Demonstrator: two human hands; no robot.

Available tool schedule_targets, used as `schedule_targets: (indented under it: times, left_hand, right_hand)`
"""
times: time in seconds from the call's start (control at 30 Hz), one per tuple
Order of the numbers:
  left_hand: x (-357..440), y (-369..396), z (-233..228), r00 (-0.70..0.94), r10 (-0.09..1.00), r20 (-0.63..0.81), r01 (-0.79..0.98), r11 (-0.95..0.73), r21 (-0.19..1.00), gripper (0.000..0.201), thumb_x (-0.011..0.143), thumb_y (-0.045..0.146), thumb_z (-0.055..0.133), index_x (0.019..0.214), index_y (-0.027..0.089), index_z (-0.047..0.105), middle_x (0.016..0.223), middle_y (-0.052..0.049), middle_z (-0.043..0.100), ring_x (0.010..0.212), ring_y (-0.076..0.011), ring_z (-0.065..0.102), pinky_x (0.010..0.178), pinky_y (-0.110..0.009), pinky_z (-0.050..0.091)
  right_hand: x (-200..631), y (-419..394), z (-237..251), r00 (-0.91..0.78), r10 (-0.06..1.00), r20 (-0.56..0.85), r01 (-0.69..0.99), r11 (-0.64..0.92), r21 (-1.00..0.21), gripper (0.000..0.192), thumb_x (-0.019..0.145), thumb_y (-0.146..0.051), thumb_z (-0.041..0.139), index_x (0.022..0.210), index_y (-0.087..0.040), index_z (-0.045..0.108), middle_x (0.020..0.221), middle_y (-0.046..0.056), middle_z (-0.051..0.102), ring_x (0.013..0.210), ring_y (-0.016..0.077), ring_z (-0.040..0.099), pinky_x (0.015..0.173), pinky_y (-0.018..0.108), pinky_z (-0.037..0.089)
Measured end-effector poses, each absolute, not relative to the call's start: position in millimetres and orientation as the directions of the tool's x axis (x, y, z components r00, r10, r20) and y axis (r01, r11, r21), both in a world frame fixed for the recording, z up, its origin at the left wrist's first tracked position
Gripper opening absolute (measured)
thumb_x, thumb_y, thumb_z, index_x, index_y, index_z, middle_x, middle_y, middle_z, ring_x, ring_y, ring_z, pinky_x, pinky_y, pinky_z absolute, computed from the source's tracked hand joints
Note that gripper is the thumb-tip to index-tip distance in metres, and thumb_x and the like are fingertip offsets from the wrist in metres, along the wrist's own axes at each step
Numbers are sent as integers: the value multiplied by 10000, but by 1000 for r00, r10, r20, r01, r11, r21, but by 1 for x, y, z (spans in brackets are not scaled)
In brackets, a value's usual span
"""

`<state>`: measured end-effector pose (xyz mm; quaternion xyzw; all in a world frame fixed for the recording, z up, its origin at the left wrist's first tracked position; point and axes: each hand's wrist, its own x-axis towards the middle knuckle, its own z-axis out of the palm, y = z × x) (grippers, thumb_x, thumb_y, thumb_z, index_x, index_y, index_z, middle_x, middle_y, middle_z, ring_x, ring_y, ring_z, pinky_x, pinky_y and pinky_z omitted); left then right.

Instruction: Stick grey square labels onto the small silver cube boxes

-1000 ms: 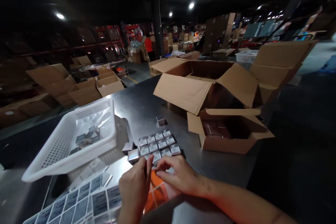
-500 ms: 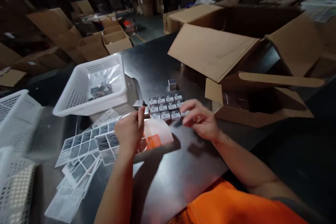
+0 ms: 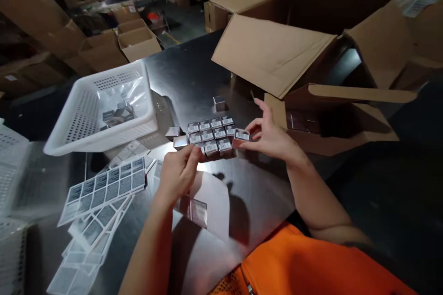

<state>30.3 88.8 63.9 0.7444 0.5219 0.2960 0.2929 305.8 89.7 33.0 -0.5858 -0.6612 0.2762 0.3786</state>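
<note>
Inspecting from my remote station, I record the following.

Small box in hand: my right hand (image 3: 272, 137) pinches a small silver box (image 3: 242, 135) with a barcode label on top, thumb and forefinger pressed on its right end; it sits at the right edge of the block of boxes, touching or just off the table, I cannot tell which.

Block of boxes: a tight grid of small labelled boxes (image 3: 210, 134) stands on the dark table (image 3: 194, 78), just left of the held box.

Left hand: my left hand (image 3: 178, 173) is curled, thumb and fingers closed on the upper edge of a pale backing sheet (image 3: 211, 203) that lies tilted in front of me; the fingertips are close to the near row of the block.

Stray boxes: one lone box (image 3: 219, 103) stands behind the block; two unlabelled ones (image 3: 176, 137) lie at its left corner.

Label sheets: sheets of grey barcode labels (image 3: 105, 189) are fanned on the table to my left, overlapping one another.

Basket: a white perforated basket (image 3: 76, 120) sits tilted behind the sheets, with a few small boxes and clear film inside.

Cartons: a small open carton (image 3: 332, 140) lies just right of my right hand; a large open carton (image 3: 273, 50) stands behind it.

Background: further cartons (image 3: 134, 41) stand on the floor beyond the table.
</note>
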Motion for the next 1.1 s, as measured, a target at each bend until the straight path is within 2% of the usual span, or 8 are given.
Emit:
schedule_targets:
  times: [0.07,0.17,0.23,0.3,0.47,0.63,0.8,1.1]
  left_hand:
    - [38,88,62,301,953,46,542,-211,813,464,918,595,502,915,196,737,638,-11,679,652,-181,640,635,-285,405]
    - [51,87,57,332,940,-75,405,-70,911,664,768,568,733,1299,182,638,896,-45,775,789,-209,695,649,-282,453]
    - [56,86,54,360,930,-75,305,-41,952,752,679,493,833,1327,177,616,994,-63,777,812,-208,702,632,-272,476]
    - [58,85,51,359,933,-3,242,-90,966,633,651,402,873,1214,188,680,1014,-57,770,815,-193,699,625,-256,494]
    - [53,85,50,238,943,232,372,-309,875,590,664,209,854,1232,247,697,1029,-12,760,643,-95,616,464,-174,384]
    - [52,83,49,327,900,289,481,-422,769,597,688,209,866,1258,252,697,986,-11,772,656,-99,644,479,-162,409]
    - [58,79,49,388,894,226,597,-430,677,596,702,151,816,1274,267,694,999,-3,780,636,-102,660,492,-165,442]
    - [59,76,45,373,887,273,680,-461,570,585,695,183,809,1263,273,700,1014,11,786,580,-93,625,598,-196,507]
  right_hand:
    - [301,88,31,-37,908,416,446,388,-807,1162,725,-244,841,1581,-294,58,1002,18,698,885,226,731,810,369,629]
    - [284,86,21,-165,586,793,339,789,-512,937,796,-105,743,1516,-359,200,1124,33,688,1030,221,714,947,418,596]
    - [273,84,17,-269,404,874,297,898,-324,791,809,-44,709,1445,-358,359,1119,36,690,1070,224,702,909,389,607]
    - [268,79,19,-331,360,872,277,921,-275,720,794,-34,722,1391,-338,456,1131,47,684,1102,227,689,882,364,615]
    - [277,67,41,-26,598,801,108,798,-593,604,706,-226,891,1235,-325,616,1350,63,571,1269,265,585,1028,443,574]
    - [279,67,48,87,874,479,-178,487,-855,112,843,-241,799,866,-234,690,852,-11,702,785,112,690,749,233,596]
    - [270,63,45,-109,991,82,-168,63,-984,428,774,-314,853,1135,-232,637,755,-37,686,789,145,700,763,281,601]
    - [261,61,40,-53,998,-32,-184,-41,-982,727,703,-355,880,1254,-256,417,767,-59,698,657,119,661,611,222,516]
